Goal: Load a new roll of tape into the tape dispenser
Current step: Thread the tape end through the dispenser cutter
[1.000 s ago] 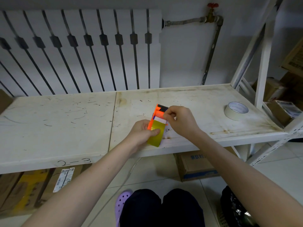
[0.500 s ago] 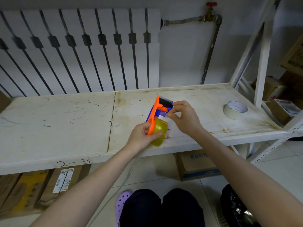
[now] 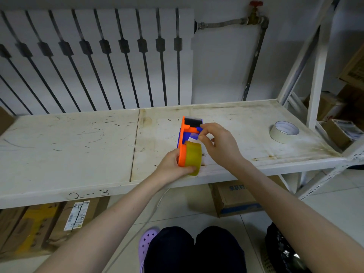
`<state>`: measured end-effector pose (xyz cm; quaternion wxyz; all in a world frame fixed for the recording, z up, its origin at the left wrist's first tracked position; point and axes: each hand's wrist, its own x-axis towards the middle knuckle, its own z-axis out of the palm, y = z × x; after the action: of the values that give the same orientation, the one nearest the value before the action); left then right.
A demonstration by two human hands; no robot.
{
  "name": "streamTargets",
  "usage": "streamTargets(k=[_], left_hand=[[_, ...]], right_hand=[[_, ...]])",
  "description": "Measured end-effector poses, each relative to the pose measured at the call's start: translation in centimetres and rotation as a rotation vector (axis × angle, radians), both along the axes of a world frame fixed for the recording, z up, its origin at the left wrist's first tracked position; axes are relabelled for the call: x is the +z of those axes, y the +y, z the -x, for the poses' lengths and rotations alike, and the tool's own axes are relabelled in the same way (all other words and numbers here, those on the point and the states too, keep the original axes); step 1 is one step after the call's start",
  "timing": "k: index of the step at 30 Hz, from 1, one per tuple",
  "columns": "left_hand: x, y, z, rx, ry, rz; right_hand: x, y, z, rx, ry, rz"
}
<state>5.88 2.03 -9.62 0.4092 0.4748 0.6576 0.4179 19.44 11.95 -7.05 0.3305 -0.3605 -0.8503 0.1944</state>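
Left hand [image 3: 171,166] clamps the tape dispenser [image 3: 187,138] over the shelf's [image 3: 78,146] front edge, palm hiding its handle; long axis runs front-to-back, blade end toward the back edge. Right hand's [image 3: 218,144] fingertips [image 3: 201,137] pinch the tape end off the yellowish roll [image 3: 193,156]; threading path unclear.

- The plastic tape dispenser [image 3: 184,141] has an orange frame, a blue inner part and a black strip at its far end.
- The glossy tape roll [image 3: 193,157] seated in it is translucent yellow.
- The flat metal shelf [image 3: 78,146] is off-white, marked with dark scratches and brownish stains, and has "2-3" handwritten in black on its front edge.
- The spare ring of tape [image 3: 284,132] is cream with a white core.
- The ribbed wall radiator [image 3: 94,56] is white with dark grey gaps.
- The round valve handle [image 3: 255,3] is red.
- The perforated rubber clog [image 3: 146,241] is lilac.
- The cardboard box [image 3: 234,198] on the floor is brown with a blue band.
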Motion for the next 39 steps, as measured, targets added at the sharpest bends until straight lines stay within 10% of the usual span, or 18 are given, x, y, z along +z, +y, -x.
streamTargets(k=[22,39], left_hand=[[0.2,0.8,-2.5,0.140,-0.283,-0.006],[-0.4,-0.4,-0.9,0.002,-0.340,-0.043]], right_hand=[[-0.3,-1.0,1.3,-0.072,0.169,0.199],[0.4,3.9,0.7,0.100,-0.245,0.457]])
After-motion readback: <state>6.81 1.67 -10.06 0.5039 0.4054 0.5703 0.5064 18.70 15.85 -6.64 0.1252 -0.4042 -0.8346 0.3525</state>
